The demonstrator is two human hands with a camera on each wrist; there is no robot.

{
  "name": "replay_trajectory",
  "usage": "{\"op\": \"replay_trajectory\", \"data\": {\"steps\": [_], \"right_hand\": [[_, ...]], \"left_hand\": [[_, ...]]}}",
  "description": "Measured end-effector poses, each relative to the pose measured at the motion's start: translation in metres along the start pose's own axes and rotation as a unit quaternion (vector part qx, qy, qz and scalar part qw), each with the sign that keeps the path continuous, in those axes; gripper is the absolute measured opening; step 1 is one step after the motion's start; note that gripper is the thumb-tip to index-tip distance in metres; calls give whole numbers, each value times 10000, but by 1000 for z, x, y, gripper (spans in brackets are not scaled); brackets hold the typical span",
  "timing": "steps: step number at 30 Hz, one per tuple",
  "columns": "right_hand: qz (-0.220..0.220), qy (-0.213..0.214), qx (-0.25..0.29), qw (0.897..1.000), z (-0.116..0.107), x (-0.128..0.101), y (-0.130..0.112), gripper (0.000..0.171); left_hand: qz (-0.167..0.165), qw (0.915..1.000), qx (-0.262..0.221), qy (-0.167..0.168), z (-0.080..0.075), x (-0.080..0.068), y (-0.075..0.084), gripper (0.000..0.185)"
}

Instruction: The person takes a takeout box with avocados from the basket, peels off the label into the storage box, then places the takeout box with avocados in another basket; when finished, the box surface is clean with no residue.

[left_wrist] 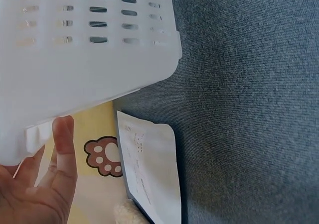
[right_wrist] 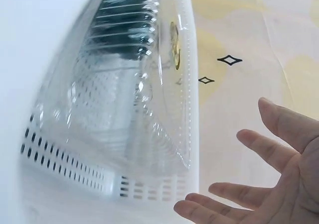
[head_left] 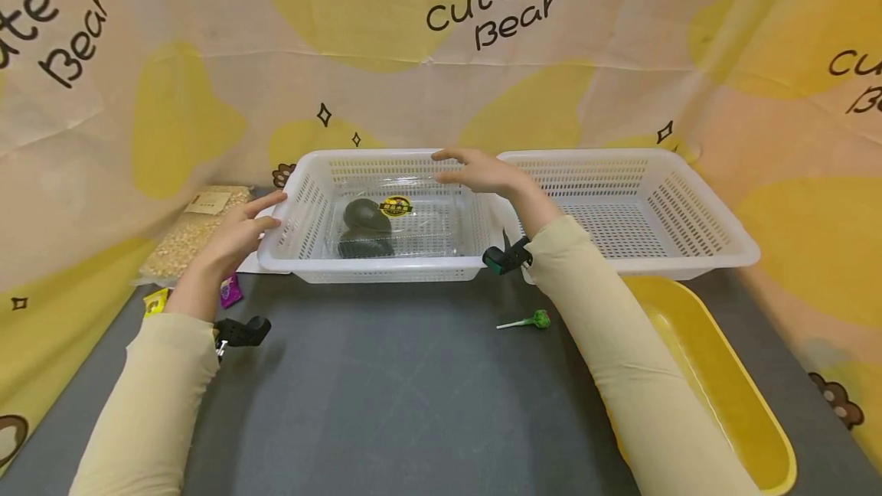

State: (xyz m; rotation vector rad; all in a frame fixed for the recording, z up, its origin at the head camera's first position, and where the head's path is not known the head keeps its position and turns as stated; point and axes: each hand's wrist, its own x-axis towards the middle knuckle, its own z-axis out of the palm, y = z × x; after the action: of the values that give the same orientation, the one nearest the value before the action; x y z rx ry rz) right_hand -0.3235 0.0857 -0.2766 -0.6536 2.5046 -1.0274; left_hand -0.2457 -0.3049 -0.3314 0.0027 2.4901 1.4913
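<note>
A white slotted basket (head_left: pixel 386 272) stands at the back of the grey table. Inside it lies a clear plastic box (head_left: pixel 413 224) with two dark rounded items (head_left: pixel 367 217) and a yellow-black sticker (head_left: pixel 396 207). My left hand (head_left: pixel 241 232) rests with straight fingers against the basket's left rim; in the left wrist view a fingertip (left_wrist: pixel 62 134) touches the rim tab of the basket (left_wrist: pixel 89 59). My right hand (head_left: pixel 482 171) hovers over the basket's far right corner, fingers spread and holding nothing. The right wrist view shows that hand (right_wrist: pixel 269 184) beside the clear box (right_wrist: pixel 139 84).
A second white basket (head_left: pixel 689 255) adjoins on the right, with nothing in it. In front of it stands a yellow tub (head_left: pixel 717 381). A green lollipop (head_left: pixel 530 321) lies on the table. A bag of kernels (head_left: pixel 189 232), a white packet (left_wrist: pixel 149 164) and small sachets (head_left: pixel 230 291) lie at the left.
</note>
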Motion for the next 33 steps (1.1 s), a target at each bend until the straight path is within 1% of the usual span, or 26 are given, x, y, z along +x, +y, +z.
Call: {"op": "replay_trajectory", "data": {"steps": [4,9,12,19,23,25,33], "right_hand": [[391,-80,604,9974,3,4,-3,57],[576,-228,1213,9907,7,11,0,57],[696,-316,1418,9869,10,15,4,58],[999,-262,1430,9843,14,20,7,60],[1277,-408,1325,9821,16,21,9,62],[1346,-530,1264,9814,16,21,9,64],[1343,-647,1065,9831,16,19,11,67]], "left_hand": [[41,9999,-116,-39,0,0,-2,61],[16,9999,-158,-63,0,0,-3,61],[-10,9999,-123,-74,0,0,-4,61],[35,9999,-132,-98,-1,3,-7,61],[63,9997,-199,-103,-1,3,-8,61],[50,9997,-225,-112,-1,3,-8,61],[50,9997,-226,-94,-1,3,-8,61]]}}
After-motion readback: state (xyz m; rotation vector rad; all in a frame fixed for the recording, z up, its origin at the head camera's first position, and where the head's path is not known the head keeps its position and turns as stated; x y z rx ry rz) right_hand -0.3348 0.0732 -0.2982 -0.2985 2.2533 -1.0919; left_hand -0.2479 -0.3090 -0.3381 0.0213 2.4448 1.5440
